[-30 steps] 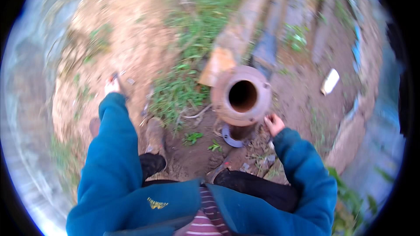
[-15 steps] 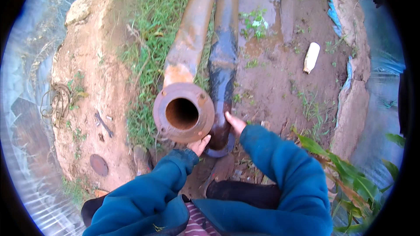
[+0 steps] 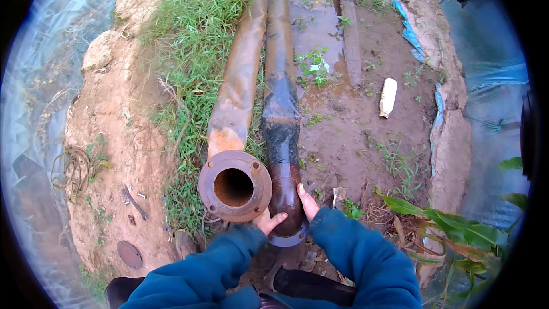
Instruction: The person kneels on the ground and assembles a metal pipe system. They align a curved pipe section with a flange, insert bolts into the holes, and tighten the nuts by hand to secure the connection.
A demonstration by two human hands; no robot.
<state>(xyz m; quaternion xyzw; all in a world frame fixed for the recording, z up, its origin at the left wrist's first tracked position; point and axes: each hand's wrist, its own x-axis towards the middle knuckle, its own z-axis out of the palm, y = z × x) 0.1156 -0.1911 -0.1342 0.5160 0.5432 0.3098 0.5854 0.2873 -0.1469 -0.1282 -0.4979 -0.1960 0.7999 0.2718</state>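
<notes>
Left hand (image 3: 269, 221): fingers gripping dark elbow (image 3: 286, 197), left side.
Right hand (image 3: 308, 203): against right side; fingers hidden, closure unclear.
Elbow: near end of black hose (image 3: 280, 94).
Progress: elbow-hose joint seemingly made; rusty flange (image 3: 260, 191), left, uncoupled.

The left grip (image 3: 269, 222) and the right grip (image 3: 309, 202) touch the dark pipe (image 3: 286, 191) from two sides. A rusty flange (image 3: 260, 186) is just left of them; a wrench (image 3: 135, 203) lies much farther left. Ahead and to their right, a white bottle (image 3: 388, 97) lies on mud (image 3: 350, 143).
</notes>
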